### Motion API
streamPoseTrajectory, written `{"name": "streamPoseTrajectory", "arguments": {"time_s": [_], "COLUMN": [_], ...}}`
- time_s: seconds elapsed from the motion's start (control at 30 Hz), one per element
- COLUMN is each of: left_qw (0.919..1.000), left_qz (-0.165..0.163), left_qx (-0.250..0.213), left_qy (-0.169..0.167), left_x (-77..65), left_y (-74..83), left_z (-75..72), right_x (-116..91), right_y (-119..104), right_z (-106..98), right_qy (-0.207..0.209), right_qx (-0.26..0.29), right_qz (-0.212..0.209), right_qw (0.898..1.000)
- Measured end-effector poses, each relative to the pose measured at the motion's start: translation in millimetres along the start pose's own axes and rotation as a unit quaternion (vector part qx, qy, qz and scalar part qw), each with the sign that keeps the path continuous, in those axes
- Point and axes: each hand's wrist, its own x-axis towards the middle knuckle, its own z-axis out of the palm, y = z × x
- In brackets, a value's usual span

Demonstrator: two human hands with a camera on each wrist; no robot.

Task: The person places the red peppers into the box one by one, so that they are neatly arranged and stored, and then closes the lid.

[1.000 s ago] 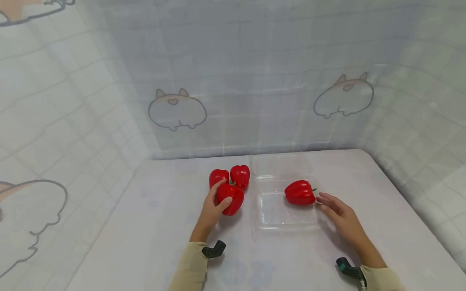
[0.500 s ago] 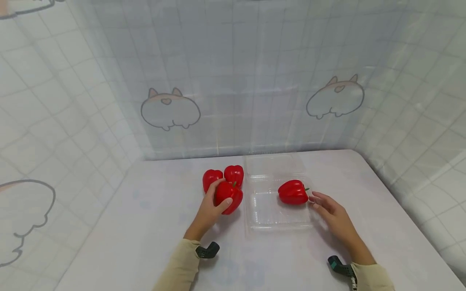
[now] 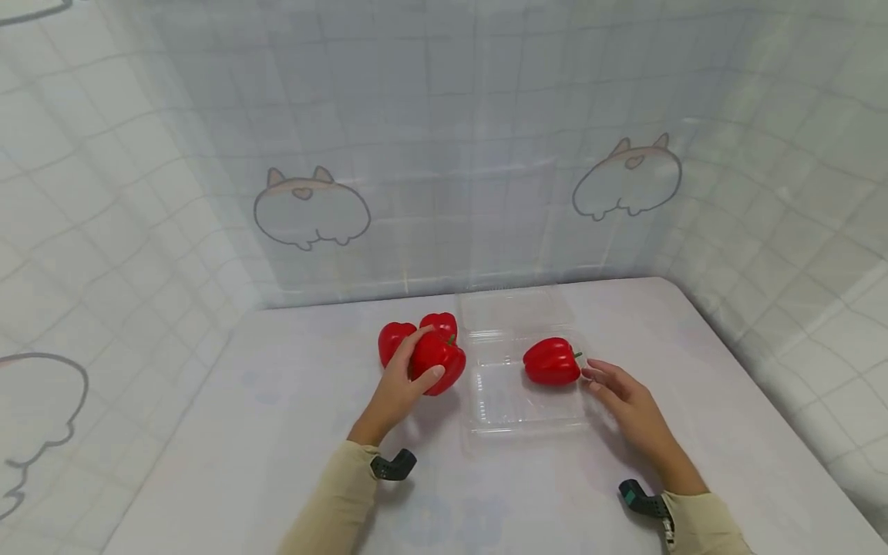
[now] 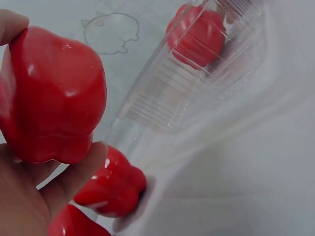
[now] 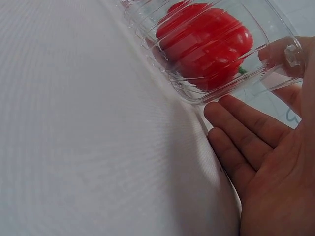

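My left hand (image 3: 395,393) grips a red bell pepper (image 3: 440,367), thumb on the near side and fingers round its far side. The pepper is raised over the table, with its green stem toward the back. Behind it, two more red bell peppers, one at the left (image 3: 393,344) and one farther back (image 3: 439,321), are partly hidden by the hand. A clear plastic clamshell box (image 3: 496,401) stands open at the right, holding another red bell pepper (image 3: 550,361) on its side. My right hand (image 3: 630,405) has its fingertips (image 5: 216,113) right at the box's right wall, fingers mostly straight.
The clamshell's lid (image 3: 516,310) lies folded back toward the rear edge of the white table (image 3: 298,401). Pale sheets with animal drawings hang as a back wall (image 3: 444,193) and at both sides. Each wrist carries a small dark camera.
The held bell pepper has risen and shifted right, nearer the clamshell box. My right hand stays at the box's right wall. The head view has swung slightly right.
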Motion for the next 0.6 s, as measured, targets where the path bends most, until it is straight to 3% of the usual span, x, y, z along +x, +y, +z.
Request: {"name": "streamPoseTrajectory", "arguments": {"time_s": [0.4,0.6], "left_qw": [0.9983,0.997], "left_qz": [0.024,0.035], "left_qx": [0.007,0.036], "left_qy": [-0.052,-0.059], "left_x": [17.8,22.1], "left_y": [20.2,26.4], "left_z": [10.3,12.5], "right_x": [1,1], "right_y": [-4,-5], "right_z": [-6,-4], "right_qy": [-0.009,-0.01], "right_qx": [0.001,0.01], "right_qz": [0.0,0.0], "right_qw": [1.0,1.0]}}
